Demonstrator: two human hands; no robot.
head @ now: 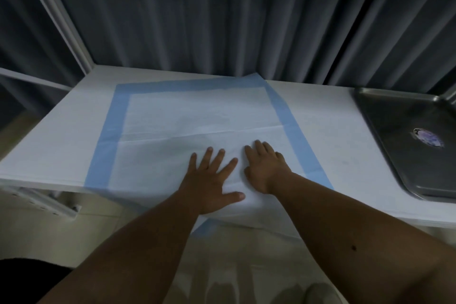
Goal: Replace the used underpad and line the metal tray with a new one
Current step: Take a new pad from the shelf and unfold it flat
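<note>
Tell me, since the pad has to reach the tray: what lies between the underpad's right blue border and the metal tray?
In the head view, only bare white tabletop separates the underpad from the metal tray; nothing stands on that stretch.

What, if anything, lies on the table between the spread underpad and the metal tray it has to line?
Nothing visible. The underpad lies flat under the left hand and the right hand, and only bare white table separates it from the metal tray at the right. A small purplish sticker sits on the tray's bottom.
</note>
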